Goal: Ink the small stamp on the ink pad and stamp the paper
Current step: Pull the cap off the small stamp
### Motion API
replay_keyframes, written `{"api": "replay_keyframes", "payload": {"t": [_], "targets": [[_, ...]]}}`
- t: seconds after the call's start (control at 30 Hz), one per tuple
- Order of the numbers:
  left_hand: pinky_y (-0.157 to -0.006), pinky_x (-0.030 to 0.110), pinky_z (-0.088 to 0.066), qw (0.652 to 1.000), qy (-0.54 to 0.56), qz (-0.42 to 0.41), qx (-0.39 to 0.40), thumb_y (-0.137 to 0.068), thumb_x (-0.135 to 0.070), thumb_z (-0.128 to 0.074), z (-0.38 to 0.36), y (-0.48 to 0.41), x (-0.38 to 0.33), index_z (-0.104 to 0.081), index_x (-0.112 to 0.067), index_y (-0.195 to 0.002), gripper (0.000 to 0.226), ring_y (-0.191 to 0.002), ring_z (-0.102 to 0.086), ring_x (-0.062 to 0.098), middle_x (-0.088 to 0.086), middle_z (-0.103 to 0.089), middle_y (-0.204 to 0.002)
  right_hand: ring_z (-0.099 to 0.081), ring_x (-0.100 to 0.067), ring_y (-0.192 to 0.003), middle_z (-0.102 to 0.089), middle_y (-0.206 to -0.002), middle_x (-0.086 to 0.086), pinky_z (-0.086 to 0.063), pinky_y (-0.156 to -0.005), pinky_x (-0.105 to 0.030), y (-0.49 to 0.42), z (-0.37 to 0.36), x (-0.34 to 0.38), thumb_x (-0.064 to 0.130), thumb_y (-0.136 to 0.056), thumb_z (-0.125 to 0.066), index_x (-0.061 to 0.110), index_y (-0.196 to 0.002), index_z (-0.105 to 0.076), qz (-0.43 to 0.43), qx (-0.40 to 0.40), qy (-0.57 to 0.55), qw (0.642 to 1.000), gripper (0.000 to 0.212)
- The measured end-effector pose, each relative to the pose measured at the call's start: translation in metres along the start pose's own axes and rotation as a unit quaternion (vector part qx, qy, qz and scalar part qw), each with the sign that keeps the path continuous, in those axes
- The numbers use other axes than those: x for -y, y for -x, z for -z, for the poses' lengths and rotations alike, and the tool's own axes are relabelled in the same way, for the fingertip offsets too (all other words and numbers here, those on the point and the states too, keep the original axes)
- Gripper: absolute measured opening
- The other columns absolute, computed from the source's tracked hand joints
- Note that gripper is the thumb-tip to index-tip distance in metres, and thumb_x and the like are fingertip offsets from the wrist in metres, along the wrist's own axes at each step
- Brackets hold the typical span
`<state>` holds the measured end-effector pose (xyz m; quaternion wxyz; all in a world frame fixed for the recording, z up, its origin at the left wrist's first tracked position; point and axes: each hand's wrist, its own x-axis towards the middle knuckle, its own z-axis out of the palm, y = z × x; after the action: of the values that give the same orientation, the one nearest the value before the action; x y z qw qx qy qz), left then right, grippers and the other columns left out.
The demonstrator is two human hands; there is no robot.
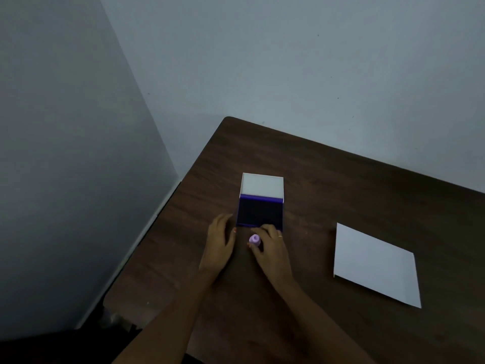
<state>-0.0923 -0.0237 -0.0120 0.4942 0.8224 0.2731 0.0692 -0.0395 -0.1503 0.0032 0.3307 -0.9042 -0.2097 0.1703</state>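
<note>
Two hands are seen over a dark wooden table [341,185], both just near of the ink pad [259,212]. The pad lies open, its white lid [262,184] folded back on the far side and its dark inked face turned up. The small lilac stamp [254,239] is pinched in the right hand [271,246], between thumb and fingers, just near of the pad's near edge and apart from the inked face. The left hand [220,241] is laid flat and loosely spread on the table, empty, beside the pad's near left corner. The white paper [375,264] lies well apart to the right, with no mark to be seen on it.
</note>
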Motion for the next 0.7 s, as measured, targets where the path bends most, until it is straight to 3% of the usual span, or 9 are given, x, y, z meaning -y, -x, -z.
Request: {"api": "replay_keyframes", "payload": {"t": [0.13,0.23,0.33,0.47,0.7], "targets": [[-0.100,0.020,-0.025,0.997,-0.063,-0.040,0.021,-0.090,-0.011,-0.051,-0.007,0.015,0.007,-0.048,-0.010,-0.125,0.035,-0.123,-0.039,0.018,0.011,-0.044,-0.134,-0.051,-0.021,-0.107,-0.055,-0.118,-0.010,-0.040,-0.091,-0.028,0.000,0.000,0.000,0.018,-0.084,-0.059,0.005,-0.106,-0.060,-0.050,-0.011,-0.080,0.996,0.025],[-0.104,0.025,-0.027,0.991,-0.088,-0.072,0.064,-0.088,-0.018,-0.056,-0.011,0.025,0.006,-0.047,-0.012,-0.127,0.040,-0.121,-0.041,0.017,0.010,-0.046,-0.134,-0.058,-0.020,-0.097,-0.062,-0.102,-0.005,-0.043,-0.079,-0.023,0.003,0.009,0.004,0.017,-0.079,-0.066,0.011,-0.094,-0.064,-0.140,-0.037,-0.233,0.962,0.016],[-0.103,0.036,-0.038,0.998,0.018,-0.036,0.054,-0.084,-0.016,-0.062,-0.014,0.031,-0.011,-0.051,-0.013,-0.122,0.039,-0.114,-0.050,0.017,0.008,-0.054,-0.125,-0.062,-0.018,-0.092,-0.067,-0.100,-0.008,-0.048,-0.076,-0.023,0.010,0.023,0.008,0.019,-0.081,-0.063,0.015,-0.093,-0.064,-0.234,-0.004,-0.423,0.875,0.013],[-0.090,0.023,-0.049,0.992,0.094,-0.083,0.028,-0.080,-0.004,-0.065,-0.011,0.033,-0.035,-0.059,-0.008,-0.111,0.032,-0.100,-0.060,0.009,0.008,-0.063,-0.109,-0.061,-0.019,-0.089,-0.064,-0.097,-0.013,-0.049,-0.073,-0.026,0.017,0.038,0.010,0.015,-0.086,-0.056,0.005,-0.096,-0.062,-0.293,0.034,-0.629,0.719,0.016],[-0.083,0.016,-0.049,0.983,0.092,-0.153,0.034,-0.077,-0.003,-0.068,-0.008,0.034,-0.057,-0.062,-0.009,-0.106,0.030,-0.095,-0.060,0.008,0.006,-0.062,-0.104,-0.056,-0.017,-0.084,-0.061,-0.099,-0.014,-0.048,-0.069,-0.025,0.020,0.049,0.011,0.024,-0.087,-0.054,0.005,-0.092,-0.062,-0.321,0.070,-0.707,0.627,0.021]]}}
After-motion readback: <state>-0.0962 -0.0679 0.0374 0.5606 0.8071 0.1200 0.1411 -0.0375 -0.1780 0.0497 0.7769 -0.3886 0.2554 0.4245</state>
